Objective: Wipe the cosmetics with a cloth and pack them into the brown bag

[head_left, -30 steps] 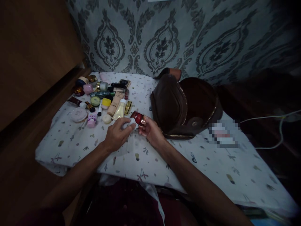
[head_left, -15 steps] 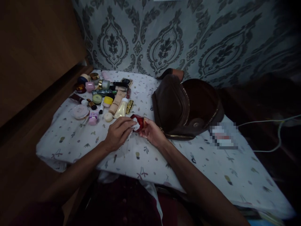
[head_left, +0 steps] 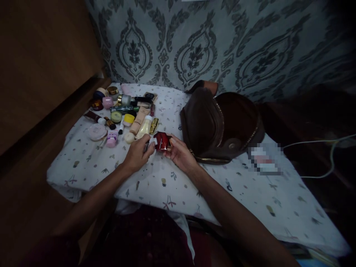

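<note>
My right hand point(head_left: 181, 155) grips a dark red glossy bottle point(head_left: 161, 142) by its gold-coloured end, tilted on its side above the table. My left hand point(head_left: 137, 154) is closed around a crumpled white tissue point(head_left: 152, 141), part of which shows between the fingers. The tissue is right beside the bottle's left end; whether they touch I cannot make out. Just beyond my hands lie a pale yellow tube point(head_left: 144, 128), a gold lipstick point(head_left: 154, 126) and a small cream-coloured round pot point(head_left: 129, 138).
Several cosmetics, including a beige tube point(head_left: 139, 120), a pink compact point(head_left: 96, 132) and a yellow-lidded jar point(head_left: 128, 119), crowd the table's left side. An open brown bag point(head_left: 204, 126) stands at the right. Beyond it are a blurred-out item point(head_left: 265, 159) and a white cable point(head_left: 332, 163).
My left hand has drawn slightly back from the bottle with the tissue. More of the bottle's red face shows now, tipped toward me in my right hand.
</note>
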Available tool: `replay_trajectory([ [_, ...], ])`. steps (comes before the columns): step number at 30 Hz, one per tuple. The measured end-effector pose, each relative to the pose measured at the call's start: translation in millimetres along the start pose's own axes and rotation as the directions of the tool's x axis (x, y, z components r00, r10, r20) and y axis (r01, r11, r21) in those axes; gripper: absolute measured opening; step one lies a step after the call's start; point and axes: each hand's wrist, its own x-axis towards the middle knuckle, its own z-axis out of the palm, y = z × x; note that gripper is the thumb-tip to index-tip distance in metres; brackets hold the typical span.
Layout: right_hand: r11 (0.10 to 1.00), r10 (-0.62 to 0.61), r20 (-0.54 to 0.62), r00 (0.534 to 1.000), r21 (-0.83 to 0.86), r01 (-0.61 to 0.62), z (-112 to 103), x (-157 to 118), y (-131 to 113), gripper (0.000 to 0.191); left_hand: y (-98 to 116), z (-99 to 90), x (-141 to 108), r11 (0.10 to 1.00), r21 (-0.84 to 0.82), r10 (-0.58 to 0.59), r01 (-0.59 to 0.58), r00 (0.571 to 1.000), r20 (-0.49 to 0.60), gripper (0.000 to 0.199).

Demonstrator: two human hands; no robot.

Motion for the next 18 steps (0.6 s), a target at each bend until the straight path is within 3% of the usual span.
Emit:
replay_trajectory([
  [5, 0.995, -0.089, -0.016, 0.996, -0.044, 0.088, -0.1, -0.2, 1.5, 0.041, -3.1, -0.4, 0.5, 0.955, -0.278, -0.078, 0.1, 0.993, 0.09, 0.024],
  [8, 0.98, -0.139, -0.005, 0.99, -0.145, 0.137, -2.1, -0.5, 3.0, 0.047, -3.0, -0.6, 0.7, 0.904, -0.409, -0.105, 0.128, 0.991, 0.078, 0.025],
  [14, 0.897, -0.186, 0.089, 0.978, -0.391, 0.206, -4.1, -4.5, 1.4, 0.049, 4.1, -4.9, 3.3, 0.922, -0.379, -0.118, 0.076, 0.989, -0.089, 0.02],
  [18, 0.888, -0.14, 0.164, 0.977, -0.415, 0.197, -2.0, -6.9, 0.0, 0.048, 2.4, -7.5, 5.9, 0.937, -0.336, -0.138, 0.095, 0.985, -0.107, 0.022],
])
